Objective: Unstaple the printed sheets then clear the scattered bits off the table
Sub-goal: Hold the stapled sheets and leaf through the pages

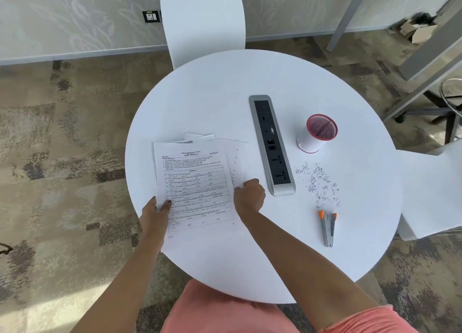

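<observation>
Printed sheets (197,182) lie in a loose stack on the left part of the round white table (212,95). My left hand (156,214) grips the stack's lower left edge, thumb on top. My right hand (250,195) rests at the stack's right edge with its fingers curled shut; whether it pinches a sheet is hidden. A scatter of small silvery bits (318,182) lies on the table to the right. Below them lies a grey stapler tool with orange tips (328,229).
A grey power socket strip (272,145) is set into the table's middle. A red mesh cup with a white sleeve (316,134) stands to its right. White chairs stand at the far side (202,20) and at the right (435,190).
</observation>
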`<action>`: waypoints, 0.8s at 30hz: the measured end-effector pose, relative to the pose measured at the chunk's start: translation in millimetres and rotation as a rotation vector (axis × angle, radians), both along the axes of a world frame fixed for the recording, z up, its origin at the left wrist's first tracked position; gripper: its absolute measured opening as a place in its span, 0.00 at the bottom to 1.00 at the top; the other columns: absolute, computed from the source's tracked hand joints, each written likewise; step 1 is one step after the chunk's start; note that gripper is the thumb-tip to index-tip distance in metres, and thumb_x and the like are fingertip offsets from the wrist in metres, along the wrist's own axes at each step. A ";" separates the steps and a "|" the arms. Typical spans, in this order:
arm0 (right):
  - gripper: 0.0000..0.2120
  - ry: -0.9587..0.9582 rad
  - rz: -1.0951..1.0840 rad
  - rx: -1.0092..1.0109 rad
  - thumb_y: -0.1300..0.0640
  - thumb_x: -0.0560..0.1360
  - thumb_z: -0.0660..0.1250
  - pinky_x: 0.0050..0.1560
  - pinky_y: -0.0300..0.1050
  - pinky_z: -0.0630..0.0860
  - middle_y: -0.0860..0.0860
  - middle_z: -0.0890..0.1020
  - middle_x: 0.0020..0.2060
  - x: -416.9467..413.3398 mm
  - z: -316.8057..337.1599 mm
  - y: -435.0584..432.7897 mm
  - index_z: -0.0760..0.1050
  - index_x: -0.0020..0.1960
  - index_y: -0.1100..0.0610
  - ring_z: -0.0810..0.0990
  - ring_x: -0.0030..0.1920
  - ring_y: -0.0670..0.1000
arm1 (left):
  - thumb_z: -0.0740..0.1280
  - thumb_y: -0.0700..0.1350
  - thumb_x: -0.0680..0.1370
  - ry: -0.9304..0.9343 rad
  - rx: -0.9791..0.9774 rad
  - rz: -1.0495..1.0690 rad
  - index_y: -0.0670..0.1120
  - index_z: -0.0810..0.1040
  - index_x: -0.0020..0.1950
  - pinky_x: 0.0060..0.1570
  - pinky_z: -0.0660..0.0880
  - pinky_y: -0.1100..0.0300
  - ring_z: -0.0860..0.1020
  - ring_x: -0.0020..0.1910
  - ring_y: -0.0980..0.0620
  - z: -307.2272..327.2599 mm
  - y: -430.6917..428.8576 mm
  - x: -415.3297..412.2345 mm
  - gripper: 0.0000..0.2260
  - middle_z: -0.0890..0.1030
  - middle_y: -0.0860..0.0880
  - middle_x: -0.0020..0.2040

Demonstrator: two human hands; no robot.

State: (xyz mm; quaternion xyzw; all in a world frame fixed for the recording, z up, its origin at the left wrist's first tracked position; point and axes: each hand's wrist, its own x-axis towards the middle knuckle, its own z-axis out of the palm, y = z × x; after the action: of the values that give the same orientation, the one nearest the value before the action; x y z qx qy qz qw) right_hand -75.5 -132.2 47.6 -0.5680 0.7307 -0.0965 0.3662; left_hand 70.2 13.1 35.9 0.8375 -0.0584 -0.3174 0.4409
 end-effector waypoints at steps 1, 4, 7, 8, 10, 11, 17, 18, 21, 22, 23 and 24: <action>0.11 -0.009 -0.009 0.012 0.63 0.73 0.67 0.51 0.50 0.77 0.57 0.79 0.52 1.0 2.5 0.9 0.72 0.55 0.62 0.78 0.54 0.59 | 0.65 0.42 0.80 0.001 0.011 -0.001 0.41 0.75 0.65 0.54 0.72 0.52 0.77 0.59 0.39 -1.5 -0.2 0.5 0.14 0.80 0.40 0.60; 0.13 -0.009 -0.024 0.036 0.63 0.74 0.66 0.51 0.48 0.75 0.58 0.77 0.54 3.5 4.2 0.7 0.70 0.58 0.63 0.79 0.54 0.59 | 0.65 0.42 0.80 -0.009 0.041 -0.002 0.40 0.76 0.64 0.53 0.72 0.52 0.77 0.58 0.38 -1.9 -2.4 0.8 0.13 0.81 0.40 0.59; 0.08 -0.051 -0.084 0.096 0.63 0.74 0.65 0.44 0.46 0.77 0.56 0.78 0.46 4.6 2.7 -1.8 0.71 0.52 0.61 0.80 0.46 0.57 | 0.65 0.41 0.80 -0.007 0.055 0.006 0.40 0.76 0.63 0.52 0.71 0.53 0.77 0.57 0.40 -0.7 -5.7 0.3 0.12 0.80 0.42 0.56; 0.03 -0.070 -0.110 0.098 0.64 0.74 0.65 0.37 0.44 0.75 0.54 0.76 0.39 4.3 2.6 -2.3 0.71 0.44 0.59 0.78 0.37 0.55 | 0.65 0.41 0.80 -0.011 0.061 0.005 0.40 0.76 0.63 0.51 0.70 0.53 0.77 0.56 0.40 0.0 -6.4 0.4 0.12 0.80 0.42 0.56; 0.17 -0.085 -0.148 0.084 0.65 0.73 0.65 0.28 0.39 0.66 0.49 0.67 0.28 3.0 -2.2 -3.6 0.63 0.31 0.54 0.66 0.25 0.50 | 0.65 0.41 0.80 -0.018 0.060 0.003 0.40 0.76 0.63 0.50 0.70 0.54 0.77 0.53 0.42 -1.0 -6.7 0.6 0.12 0.81 0.41 0.56; 0.18 -0.099 -0.153 0.070 0.65 0.73 0.66 0.28 0.39 0.66 0.49 0.66 0.27 1.8 -1.6 -3.1 0.63 0.30 0.53 0.66 0.26 0.51 | 0.65 0.41 0.80 -0.021 0.056 -0.002 0.40 0.76 0.63 0.50 0.70 0.54 0.76 0.51 0.44 -1.4 -6.5 0.3 0.12 0.81 0.41 0.57; 0.02 -0.206 -0.135 -0.156 0.65 0.74 0.67 0.42 0.42 0.72 0.54 0.83 0.41 -9.5 7.3 0.9 0.77 0.47 0.61 0.78 0.42 0.51 | 0.65 0.42 0.80 -0.043 0.040 -0.014 0.41 0.77 0.61 0.48 0.70 0.54 0.76 0.49 0.45 -2.6 -5.5 -1.2 0.10 0.82 0.42 0.54; 0.02 -0.218 -0.137 -0.214 0.65 0.75 0.67 0.40 0.40 0.72 0.55 0.82 0.41 -12.1 9.9 -0.3 0.76 0.46 0.61 0.78 0.41 0.51 | 0.65 0.41 0.80 -0.050 0.027 -0.012 0.41 0.77 0.60 0.48 0.70 0.54 0.76 0.50 0.44 -1.5 -5.0 -1.3 0.10 0.81 0.43 0.52; 0.02 -0.182 -0.102 -0.414 0.64 0.77 0.63 0.33 0.33 0.65 0.54 0.80 0.45 -21.6 21.4 -4.3 0.74 0.49 0.61 0.73 0.40 0.49 | 0.65 0.40 0.80 -0.069 -0.009 -0.005 0.40 0.76 0.62 0.51 0.70 0.55 0.76 0.53 0.45 2.5 -2.3 -1.1 0.11 0.79 0.46 0.53; 0.03 -0.142 -0.069 -0.490 0.62 0.78 0.62 0.31 0.35 0.62 0.53 0.79 0.46 -24.9 26.5 -5.6 0.73 0.50 0.60 0.73 0.40 0.49 | 0.65 0.40 0.80 -0.071 -0.021 0.000 0.40 0.76 0.63 0.53 0.70 0.55 0.76 0.54 0.45 2.6 -1.6 0.5 0.12 0.80 0.45 0.55; 0.03 -0.100 -0.037 -0.566 0.61 0.79 0.61 0.29 0.37 0.61 0.51 0.78 0.46 -28.3 33.6 -6.7 0.73 0.51 0.59 0.74 0.40 0.49 | 0.65 0.40 0.80 -0.070 -0.028 0.002 0.40 0.76 0.64 0.55 0.70 0.54 0.76 0.56 0.44 3.0 -1.3 1.7 0.12 0.80 0.43 0.57; 0.04 -0.062 -0.008 -0.643 0.59 0.79 0.61 0.29 0.37 0.59 0.50 0.79 0.46 -31.3 41.5 -8.0 0.73 0.51 0.58 0.75 0.40 0.50 | 0.65 0.40 0.80 -0.074 -0.034 -0.001 0.40 0.76 0.64 0.55 0.70 0.54 0.76 0.57 0.44 3.2 -1.4 2.8 0.13 0.80 0.43 0.58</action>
State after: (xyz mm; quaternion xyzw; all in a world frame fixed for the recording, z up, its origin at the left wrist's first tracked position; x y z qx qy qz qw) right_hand -106.8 -140.2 89.1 -0.6484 0.6536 -0.3413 0.1896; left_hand 73.0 11.7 39.1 0.8410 -0.0803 -0.2855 0.4524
